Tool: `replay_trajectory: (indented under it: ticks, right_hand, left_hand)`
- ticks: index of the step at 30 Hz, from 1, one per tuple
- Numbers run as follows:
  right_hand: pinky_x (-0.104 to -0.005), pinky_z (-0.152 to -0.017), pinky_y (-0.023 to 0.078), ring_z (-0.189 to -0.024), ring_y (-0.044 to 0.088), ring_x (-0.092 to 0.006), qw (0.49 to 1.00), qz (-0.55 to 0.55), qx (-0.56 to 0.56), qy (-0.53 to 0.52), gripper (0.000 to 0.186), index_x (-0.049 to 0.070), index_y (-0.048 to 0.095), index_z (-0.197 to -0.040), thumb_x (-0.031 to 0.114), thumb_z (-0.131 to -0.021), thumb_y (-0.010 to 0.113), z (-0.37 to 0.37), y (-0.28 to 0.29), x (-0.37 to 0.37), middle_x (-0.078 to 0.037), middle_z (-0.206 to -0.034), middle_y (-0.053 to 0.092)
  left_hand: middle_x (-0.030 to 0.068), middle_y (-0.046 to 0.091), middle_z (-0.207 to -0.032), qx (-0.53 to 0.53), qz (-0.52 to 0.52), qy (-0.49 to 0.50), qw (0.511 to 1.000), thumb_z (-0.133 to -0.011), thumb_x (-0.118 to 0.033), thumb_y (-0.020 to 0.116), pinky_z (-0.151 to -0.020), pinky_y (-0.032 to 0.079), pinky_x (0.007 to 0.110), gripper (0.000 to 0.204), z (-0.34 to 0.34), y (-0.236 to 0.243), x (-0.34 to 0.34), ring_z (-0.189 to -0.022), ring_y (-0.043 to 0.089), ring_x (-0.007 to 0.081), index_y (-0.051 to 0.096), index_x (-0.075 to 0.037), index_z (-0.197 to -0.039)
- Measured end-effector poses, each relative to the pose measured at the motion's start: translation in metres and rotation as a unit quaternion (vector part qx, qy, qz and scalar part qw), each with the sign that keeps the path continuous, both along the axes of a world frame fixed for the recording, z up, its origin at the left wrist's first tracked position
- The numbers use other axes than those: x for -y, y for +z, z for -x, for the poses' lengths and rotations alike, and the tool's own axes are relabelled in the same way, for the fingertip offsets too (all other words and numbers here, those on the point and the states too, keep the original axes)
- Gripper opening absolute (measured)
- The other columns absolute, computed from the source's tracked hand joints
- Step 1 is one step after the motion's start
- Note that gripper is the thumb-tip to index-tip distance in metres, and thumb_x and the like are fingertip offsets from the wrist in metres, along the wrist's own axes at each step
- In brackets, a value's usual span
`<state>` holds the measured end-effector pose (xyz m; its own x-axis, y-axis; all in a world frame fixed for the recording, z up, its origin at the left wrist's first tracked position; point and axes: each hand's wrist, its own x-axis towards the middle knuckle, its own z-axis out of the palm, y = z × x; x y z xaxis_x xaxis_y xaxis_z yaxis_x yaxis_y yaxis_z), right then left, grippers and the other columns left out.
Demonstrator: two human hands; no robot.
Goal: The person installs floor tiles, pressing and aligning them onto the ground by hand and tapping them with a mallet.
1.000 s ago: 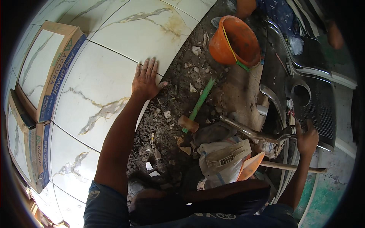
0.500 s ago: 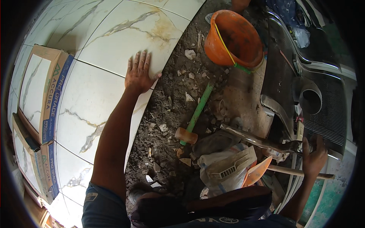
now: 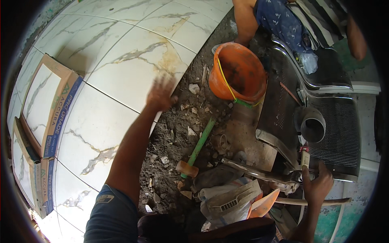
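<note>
My left hand, blurred by motion, is over the white marbled floor tiles near their edge, its fingers spread and nothing in it. Beyond that edge lies rough dark soil with broken chips. My right hand is at the front edge of a black perforated metal bench, thumb and fingers apart around a gap, with no held object visible. Between my arms lies a mallet with a green handle and a brownish head. An orange bucket with a yellow handle stands farther ahead.
Boxed tiles lean at the left. A grey pipe elbow rests on the bench. Sacks and a dirty plastic piece lie near me, beside a wooden stick. Another person's arm reaches down behind the bucket.
The view has shifted, bringing more of the other person into sight. My left hand has moved along the tile edge, blurring. My right hand remains by the bench edge.
</note>
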<state>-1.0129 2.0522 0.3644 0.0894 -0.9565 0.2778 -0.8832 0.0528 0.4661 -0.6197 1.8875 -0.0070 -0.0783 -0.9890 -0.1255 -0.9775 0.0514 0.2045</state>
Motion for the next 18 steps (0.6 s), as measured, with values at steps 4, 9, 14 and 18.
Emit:
replay_trajectory:
  ticks: [4,9,14,18]
  right_hand:
    - [-0.0473,-0.057,0.044,-0.061,0.059,-0.0355,0.999,0.007,0.026,0.025,0.035,0.006,0.060,-0.079,0.037,-0.071,0.075,0.001,0.003,-0.003,-0.014,-0.063,0.058]
    - [-0.0451,-0.062,0.051,-0.065,0.065,-0.0369,0.998,0.008,0.045,0.046,0.037,0.004,0.066,-0.082,0.037,-0.070,0.076,0.004,0.008,-0.006,-0.017,-0.071,0.066]
    - [-0.0459,-0.065,0.052,-0.070,0.067,-0.0373,0.998,0.042,0.038,0.042,0.037,0.005,0.067,-0.087,0.037,-0.072,0.074,-0.002,0.007,-0.012,-0.018,-0.076,0.068]
    - [-0.0464,-0.066,0.052,-0.071,0.067,-0.0373,0.998,0.047,0.016,0.042,0.035,0.006,0.066,-0.087,0.038,-0.074,0.072,-0.004,0.006,-0.017,-0.017,-0.076,0.069]
  left_hand:
    - [0.0166,0.056,-0.132,-0.421,0.019,-0.189,0.887,-0.091,-0.027,0.060,-0.114,0.029,0.046,0.036,0.090,0.039,-0.085,-0.130,0.044,0.0359,0.060,-0.010,-0.123]
    - [0.0111,0.063,-0.083,-0.410,0.223,-0.070,0.881,-0.081,-0.013,0.068,-0.071,0.049,0.042,0.012,0.081,0.070,-0.219,-0.080,0.061,0.0316,0.066,-0.003,-0.088]
    - [0.0128,0.063,-0.101,-0.396,0.127,-0.153,0.897,-0.079,-0.013,0.064,-0.077,0.051,0.042,0.039,0.040,0.052,-0.388,-0.093,0.062,0.0321,0.061,-0.008,-0.117]
    - [0.0144,0.060,-0.119,-0.394,0.073,0.003,0.916,-0.078,-0.015,0.066,-0.084,0.049,0.045,0.058,0.026,0.024,-0.542,-0.101,0.060,0.0338,0.051,-0.008,-0.133]
